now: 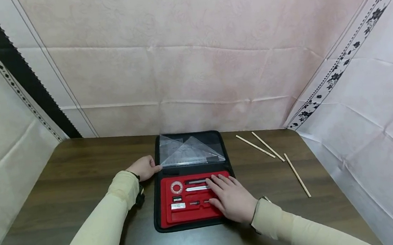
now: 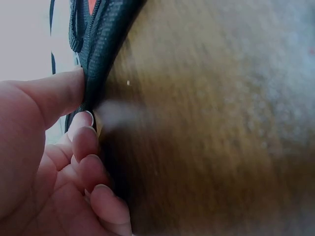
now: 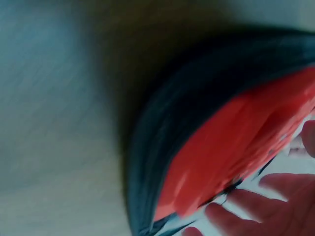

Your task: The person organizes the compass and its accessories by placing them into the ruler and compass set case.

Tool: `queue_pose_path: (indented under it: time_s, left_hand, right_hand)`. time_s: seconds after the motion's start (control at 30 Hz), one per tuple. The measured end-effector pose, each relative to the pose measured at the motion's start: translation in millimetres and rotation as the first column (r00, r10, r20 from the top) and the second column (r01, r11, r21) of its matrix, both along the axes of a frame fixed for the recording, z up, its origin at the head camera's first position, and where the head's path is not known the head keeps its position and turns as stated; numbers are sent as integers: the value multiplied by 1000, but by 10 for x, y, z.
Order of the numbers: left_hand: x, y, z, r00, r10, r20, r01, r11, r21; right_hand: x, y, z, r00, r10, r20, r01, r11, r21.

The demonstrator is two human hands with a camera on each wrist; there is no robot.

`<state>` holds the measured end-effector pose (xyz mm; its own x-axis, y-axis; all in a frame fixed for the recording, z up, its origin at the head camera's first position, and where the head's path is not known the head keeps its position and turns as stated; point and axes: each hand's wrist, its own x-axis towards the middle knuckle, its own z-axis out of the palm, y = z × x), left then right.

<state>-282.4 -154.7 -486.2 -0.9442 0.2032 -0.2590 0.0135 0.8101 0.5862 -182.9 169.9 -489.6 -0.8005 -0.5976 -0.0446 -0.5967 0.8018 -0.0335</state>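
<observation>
A black zip case (image 1: 157,205) lies unfolded on the table, its lid toward the wall. Clear set squares (image 1: 195,150) sit in the lid's see-through pocket. The red tray (image 1: 191,216) in the near half holds a ring-shaped piece (image 1: 176,187), a white block like an eraser (image 1: 178,206) and slim drawing tools (image 1: 195,188). My left hand (image 1: 144,168) pinches the lid's left edge; the left wrist view has the thumb against the zipped rim (image 2: 106,49). Fingers spread, my right hand (image 1: 236,199) lies over the tray's right side and hides part of its contents.
Three pale wooden sticks (image 1: 297,175) lie apart from the case on the right of the brown wooden table (image 1: 81,181). Creased pale cloth (image 1: 191,71) hangs behind the table's far edge and along both sides.
</observation>
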Motion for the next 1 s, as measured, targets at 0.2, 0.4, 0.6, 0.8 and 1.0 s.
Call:
queue_pose_path:
  time_s: [0.2, 0.4, 0.6, 0.8, 1.0]
  left_hand:
    - [-18, -1, -34, 1000, -2, 7, 2, 1000, 9]
    - [-26, -1, -47, 1000, 7, -1, -7, 1000, 9]
    - [-39, -3, -57, 1000, -5, 0, 5, 1000, 0]
    - [-25, -28, -55, 1000, 11, 6, -11, 1000, 2]
    - [-24, -16, -52, 1000, 9, 8, -9, 1000, 4]
  right_hand:
    - [35, -62, -57, 998, -47, 37, 47, 999, 13]
    - [20, -140, -74, 998, -51, 43, 50, 999, 11]
    - [-12, -169, -79, 998, -54, 42, 52, 998, 25]
    - [-117, 40, 22, 997, 30, 69, -24, 996, -88]
    - [-167, 508, 181, 999, -33, 32, 38, 986, -160]
